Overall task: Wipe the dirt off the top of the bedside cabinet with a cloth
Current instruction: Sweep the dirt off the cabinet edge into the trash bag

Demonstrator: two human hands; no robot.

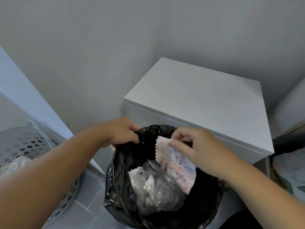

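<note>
The white bedside cabinet [198, 96] stands in the corner, its flat top bare with faint pale marks. In front of it is a bin lined with a black bag [118, 182] that holds crumpled white and clear waste. My right hand [194, 146] pinches a pink-and-white dotted cloth [178, 164] by its upper edge, and the cloth hangs down inside the bin's opening. My left hand [122, 131] grips the rim of the black bag at its far left side.
A grey perforated laundry basket [28, 146] with cloth in it sits on the tiled floor at the left. A bed edge with a white bag [290, 172] lies to the right of the cabinet. Grey walls meet behind the cabinet.
</note>
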